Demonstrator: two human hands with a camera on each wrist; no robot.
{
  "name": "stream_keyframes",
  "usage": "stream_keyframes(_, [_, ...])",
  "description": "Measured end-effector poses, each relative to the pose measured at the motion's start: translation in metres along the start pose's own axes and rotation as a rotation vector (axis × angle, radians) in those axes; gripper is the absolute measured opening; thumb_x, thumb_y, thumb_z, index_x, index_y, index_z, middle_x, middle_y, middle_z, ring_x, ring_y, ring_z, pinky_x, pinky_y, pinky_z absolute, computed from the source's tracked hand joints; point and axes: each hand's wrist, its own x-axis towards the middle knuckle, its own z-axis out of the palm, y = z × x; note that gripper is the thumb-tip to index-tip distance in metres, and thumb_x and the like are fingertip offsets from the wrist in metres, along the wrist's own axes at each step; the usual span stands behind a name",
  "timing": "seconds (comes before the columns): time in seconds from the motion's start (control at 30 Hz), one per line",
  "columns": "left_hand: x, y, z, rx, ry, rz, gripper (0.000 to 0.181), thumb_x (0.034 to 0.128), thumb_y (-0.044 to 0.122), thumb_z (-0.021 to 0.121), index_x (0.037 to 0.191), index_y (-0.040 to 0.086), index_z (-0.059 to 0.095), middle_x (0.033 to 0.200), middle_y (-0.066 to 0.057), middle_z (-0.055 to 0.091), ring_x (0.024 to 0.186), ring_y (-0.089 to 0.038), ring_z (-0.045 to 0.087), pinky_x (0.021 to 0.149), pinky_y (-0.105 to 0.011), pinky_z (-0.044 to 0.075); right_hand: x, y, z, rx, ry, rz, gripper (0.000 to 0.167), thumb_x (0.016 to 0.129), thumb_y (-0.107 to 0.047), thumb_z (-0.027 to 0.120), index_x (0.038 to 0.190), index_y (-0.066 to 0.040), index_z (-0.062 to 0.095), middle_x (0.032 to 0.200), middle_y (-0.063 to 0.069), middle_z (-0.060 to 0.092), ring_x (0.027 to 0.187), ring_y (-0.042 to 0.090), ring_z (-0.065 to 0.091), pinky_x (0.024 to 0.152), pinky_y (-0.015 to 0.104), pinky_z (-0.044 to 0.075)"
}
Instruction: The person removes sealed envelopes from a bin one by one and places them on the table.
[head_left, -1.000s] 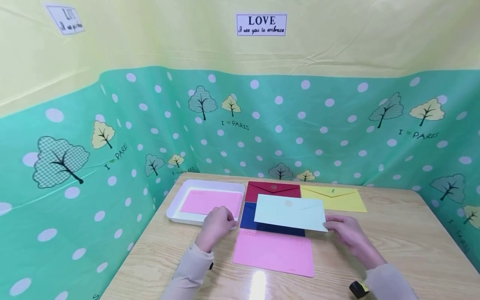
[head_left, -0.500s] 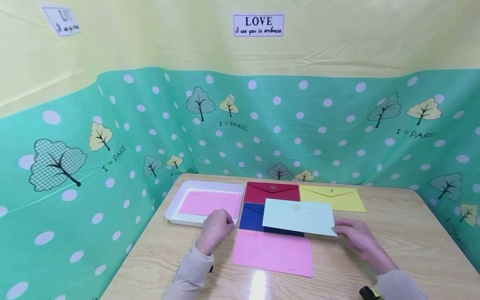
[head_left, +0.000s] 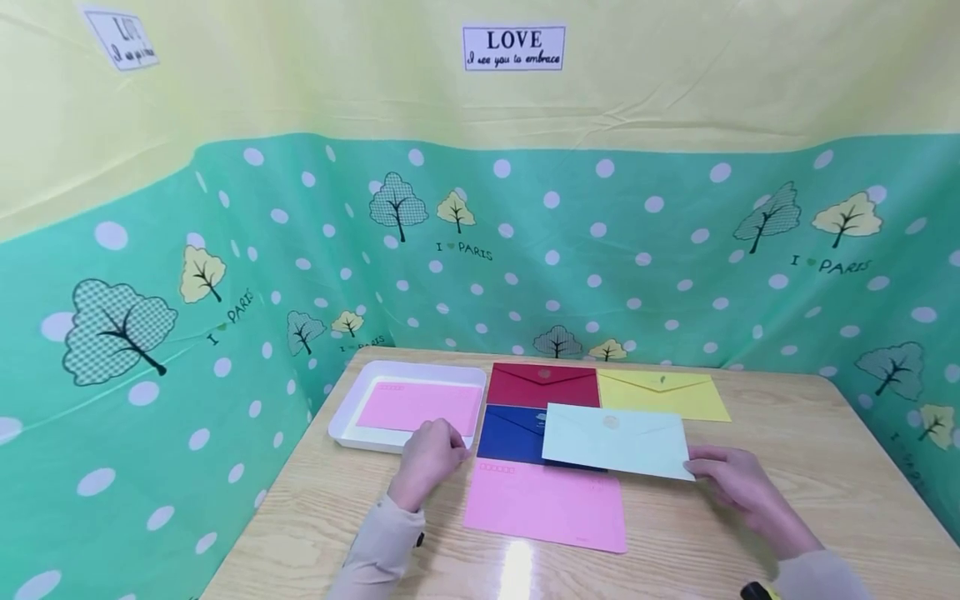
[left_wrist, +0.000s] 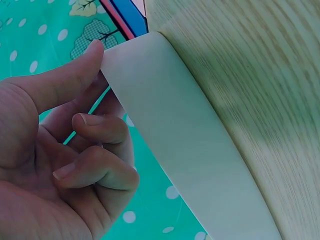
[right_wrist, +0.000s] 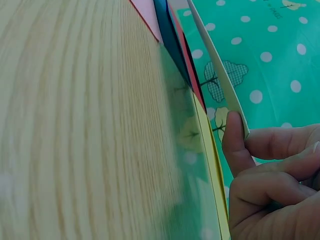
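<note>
My left hand (head_left: 431, 458) pinches the near right corner of a white tray (head_left: 345, 419), thumb and index finger at its rim in the left wrist view. A pink envelope (head_left: 418, 407) lies inside that tray. On the right, my right hand (head_left: 738, 479) holds a pale mint envelope (head_left: 615, 440) by its right end between thumb and fingers. Held above the table, it covers part of a dark blue envelope (head_left: 506, 433). The right wrist view catches the pale envelope (right_wrist: 220, 67) edge-on, raised off the surface.
A red envelope (head_left: 540, 389) and a yellow envelope (head_left: 667, 396) lie at the back. Another pink envelope (head_left: 543, 508) lies in front of the blue one. All rest on a wooden table (head_left: 810, 450), bordered by a green polka-dot curtain (head_left: 637, 258).
My right hand has moved right and slightly toward me with the pale mint envelope, uncovering more of the blue envelope. The left hand stays at the tray's corner.
</note>
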Motion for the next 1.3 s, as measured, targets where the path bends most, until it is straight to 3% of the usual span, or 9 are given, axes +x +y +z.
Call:
stream_keyframes(0.27, [0.002,0.001,0.001,-0.006,-0.003,0.012,0.010,0.0886,0.015,0.086,0.081,0.012,0.081,0.075,0.004,0.068,0.070,-0.015,0.059,0.063,-0.034,0.051,-0.004,0.010,-0.013,-0.029,-0.001,0.027,0.061,0.098,-0.017,0.072,0.145,0.014,0.049,0.073,-0.002,0.058,0.046,0.007,0.036,0.047,0.024,0.037])
stream_keyframes(0.73, [0.003,0.002,0.001,-0.001,-0.001,0.013,0.010,0.0884,0.015,0.086,0.080,0.012,0.081,0.074,0.004,0.068,0.070,-0.015,0.058,0.063,-0.033,0.050,-0.005,0.020,-0.036,-0.044,0.019,0.059,0.065,0.099,-0.022,0.073,0.148,0.012,0.048,0.103,-0.004,0.067,0.050,0.009,0.041,0.052,0.027,0.041])
stream_keyframes(0.97, [0.001,0.002,-0.001,-0.019,-0.010,-0.010,0.011,0.0887,0.014,0.086,0.080,0.012,0.080,0.073,0.004,0.067,0.068,-0.015,0.057,0.061,-0.032,0.049,-0.002,0.025,-0.043,-0.082,0.020,0.062,0.062,0.098,-0.022,0.072,0.146,0.012,0.050,0.127,0.023,0.067,0.051,0.011,0.043,0.057,0.029,0.044])
stream_keyframes(1.13, [0.000,0.001,0.000,-0.033,-0.012,-0.013,0.011,0.0889,0.013,0.086,0.080,0.011,0.080,0.073,0.003,0.066,0.068,-0.016,0.057,0.061,-0.032,0.048,0.000,0.028,-0.052,-0.108,0.022,0.066,0.061,0.098,-0.021,0.072,0.144,0.013,0.052,0.129,0.029,0.064,0.052,0.011,0.043,0.057,0.030,0.044])
stream_keyframes(1.3, [0.001,-0.001,0.001,-0.030,-0.008,-0.005,0.010,0.0890,0.014,0.086,0.081,0.010,0.081,0.074,0.002,0.067,0.067,-0.016,0.056,0.060,-0.032,0.048,0.003,0.030,-0.059,-0.113,0.023,0.100,0.062,0.097,-0.021,0.072,0.145,0.013,0.051,0.120,0.020,0.068,0.054,0.014,0.044,0.059,0.031,0.043])
